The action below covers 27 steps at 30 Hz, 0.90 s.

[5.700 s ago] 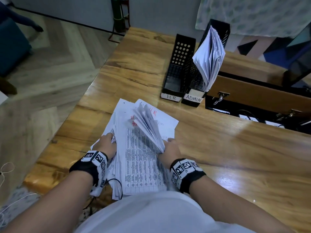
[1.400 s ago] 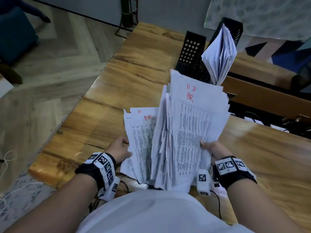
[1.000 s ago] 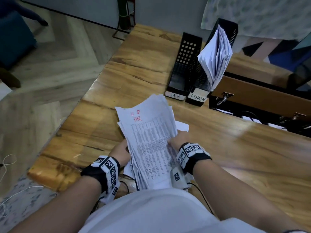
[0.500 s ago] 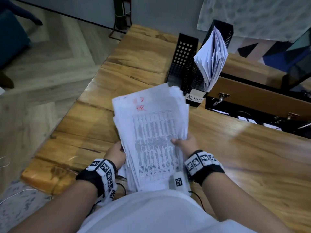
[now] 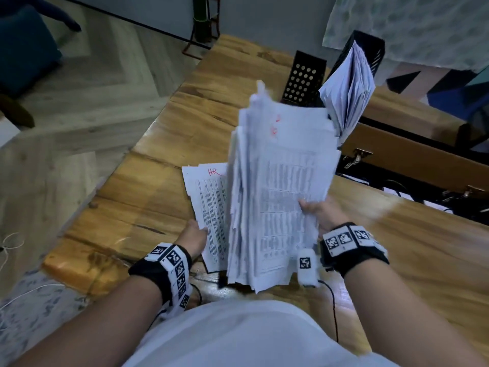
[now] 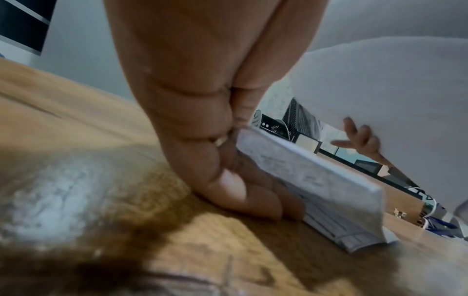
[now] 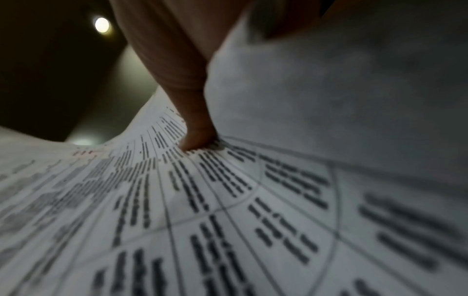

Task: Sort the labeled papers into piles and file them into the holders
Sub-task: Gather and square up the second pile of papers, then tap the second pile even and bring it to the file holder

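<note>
Fingers (image 5: pixel 307 207) of my right hand (image 5: pixel 324 215) clamp the paper stack (image 5: pixel 277 194), upright above them. My left hand's (image 5: pixel 193 234) fingers (image 6: pixel 228 190) curl together beside the flat HR pile (image 5: pixel 209 197); grip I cannot tell.

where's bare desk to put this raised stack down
Bare wood lies right of the right hand and raised stack, up to the dark cable gap; more lies left of the flat HR pile to the desk edge. Crowded: the holders behind, and the near edge with its cable.
</note>
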Each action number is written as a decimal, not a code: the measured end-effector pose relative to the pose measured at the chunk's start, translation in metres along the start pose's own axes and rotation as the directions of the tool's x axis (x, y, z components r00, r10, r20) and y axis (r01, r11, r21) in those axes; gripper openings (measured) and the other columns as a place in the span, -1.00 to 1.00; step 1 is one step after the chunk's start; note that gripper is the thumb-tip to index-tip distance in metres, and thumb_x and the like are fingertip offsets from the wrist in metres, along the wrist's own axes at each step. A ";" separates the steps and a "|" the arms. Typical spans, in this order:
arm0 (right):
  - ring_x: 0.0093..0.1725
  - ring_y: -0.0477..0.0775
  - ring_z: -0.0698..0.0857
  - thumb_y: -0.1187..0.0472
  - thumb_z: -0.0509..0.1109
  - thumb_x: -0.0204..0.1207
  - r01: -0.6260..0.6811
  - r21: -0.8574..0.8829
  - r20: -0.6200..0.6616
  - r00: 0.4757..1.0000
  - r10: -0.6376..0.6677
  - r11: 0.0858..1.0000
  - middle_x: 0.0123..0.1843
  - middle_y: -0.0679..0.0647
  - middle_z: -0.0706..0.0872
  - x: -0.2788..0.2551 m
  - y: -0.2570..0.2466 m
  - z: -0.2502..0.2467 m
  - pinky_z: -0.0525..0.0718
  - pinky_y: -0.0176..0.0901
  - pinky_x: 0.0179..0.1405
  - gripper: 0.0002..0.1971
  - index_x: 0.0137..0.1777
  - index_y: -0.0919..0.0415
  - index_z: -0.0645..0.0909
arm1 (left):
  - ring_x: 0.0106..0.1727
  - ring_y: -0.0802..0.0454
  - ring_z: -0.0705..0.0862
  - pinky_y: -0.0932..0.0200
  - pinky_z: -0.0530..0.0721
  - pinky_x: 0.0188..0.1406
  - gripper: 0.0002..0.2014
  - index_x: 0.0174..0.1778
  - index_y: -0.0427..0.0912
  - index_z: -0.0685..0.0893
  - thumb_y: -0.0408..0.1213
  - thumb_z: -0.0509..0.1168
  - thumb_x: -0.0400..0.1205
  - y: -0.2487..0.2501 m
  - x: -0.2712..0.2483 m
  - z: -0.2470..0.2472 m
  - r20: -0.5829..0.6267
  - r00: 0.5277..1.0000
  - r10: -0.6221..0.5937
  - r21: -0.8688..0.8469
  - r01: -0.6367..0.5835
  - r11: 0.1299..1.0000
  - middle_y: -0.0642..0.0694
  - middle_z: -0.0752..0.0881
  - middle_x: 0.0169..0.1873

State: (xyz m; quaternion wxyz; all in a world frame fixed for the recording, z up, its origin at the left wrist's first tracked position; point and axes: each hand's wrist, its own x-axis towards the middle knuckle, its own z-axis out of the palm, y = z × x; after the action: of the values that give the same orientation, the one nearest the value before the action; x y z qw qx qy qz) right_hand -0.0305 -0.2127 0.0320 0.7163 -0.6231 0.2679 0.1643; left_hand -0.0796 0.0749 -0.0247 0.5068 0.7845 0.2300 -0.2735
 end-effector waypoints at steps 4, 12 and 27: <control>-0.09 0.13 0.73 0.14 0.43 0.58 -0.143 -0.639 -0.128 0.989 0.080 0.756 0.01 0.12 0.72 0.016 -0.006 0.053 0.71 -0.11 -0.11 -0.72 0.15 0.33 0.56 | 0.12 -0.18 0.70 -0.19 0.68 0.21 -0.78 0.20 -0.10 0.54 -0.10 0.14 0.72 0.005 -0.005 0.003 0.086 0.995 0.054 -0.037 -0.051 0.998 -0.18 0.69 0.19; 0.31 0.24 0.52 0.08 0.42 0.54 -0.109 -0.887 -0.205 0.964 -0.170 0.448 0.38 0.20 0.43 0.027 0.028 0.091 0.60 0.04 0.20 -0.54 0.40 0.22 0.50 | 0.17 -0.13 0.65 0.10 0.58 0.06 -0.14 0.32 -0.19 0.51 0.52 0.03 0.44 0.008 -0.011 0.003 -0.094 0.993 0.072 0.115 -0.061 0.992 -0.04 0.64 0.23; 0.24 0.34 0.71 0.42 0.59 0.18 0.084 -0.082 0.048 0.996 -0.080 0.993 0.05 0.20 0.81 -0.038 -0.005 0.010 0.59 0.28 0.34 -0.52 0.15 0.32 0.63 | 0.08 0.03 0.73 -0.04 0.68 0.18 -0.22 0.32 -0.23 0.60 -0.10 0.67 0.20 0.065 -0.045 -0.001 0.011 0.968 0.250 -0.382 -0.227 0.896 -0.07 0.74 0.10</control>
State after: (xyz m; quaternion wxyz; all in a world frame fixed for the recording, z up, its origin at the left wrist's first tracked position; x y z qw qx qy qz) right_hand -0.0559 -0.1999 0.0590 0.7015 -0.6591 0.2189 0.1599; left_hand -0.0708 0.0477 0.0489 0.6845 0.6859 0.1654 -0.1833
